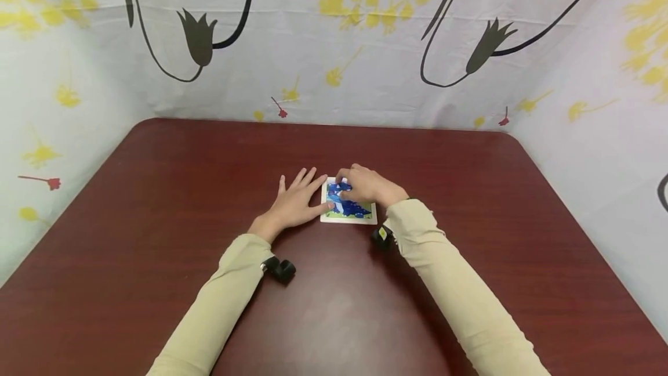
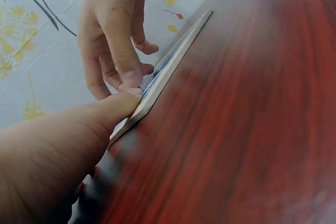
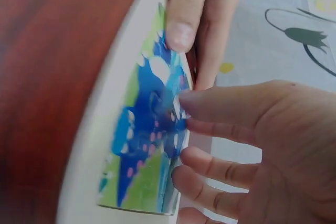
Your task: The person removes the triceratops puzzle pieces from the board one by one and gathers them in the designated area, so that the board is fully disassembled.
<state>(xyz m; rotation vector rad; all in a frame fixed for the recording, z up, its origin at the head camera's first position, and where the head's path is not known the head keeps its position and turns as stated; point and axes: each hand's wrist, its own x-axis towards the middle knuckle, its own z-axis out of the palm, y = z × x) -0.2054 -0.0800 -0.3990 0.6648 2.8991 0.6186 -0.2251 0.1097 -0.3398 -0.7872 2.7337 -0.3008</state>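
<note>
Two pale sleeves (image 1: 214,306), cuffs gathered at the wrists, with a small dark device at the left wrist (image 1: 282,270) and another at the right wrist (image 1: 382,237). One flat board (image 1: 348,221), white-rimmed, lying on the table between the two hands; its picture shows a blue creature (image 1: 352,209) on green. One left hand (image 1: 294,202), palm down at the board's left side, fingers straight and spread, thumb resting on the board near its lower left. One right hand (image 1: 365,184), over the board's upper right, fingers bent, slightly apart, tips at the picture; whether they pinch anything cannot be told. One dark red-brown table (image 1: 156,202), wood-grained, rounded at the far corners. One white cloth (image 1: 292,28) behind, printed with yellow blooms and dark stems.
</note>
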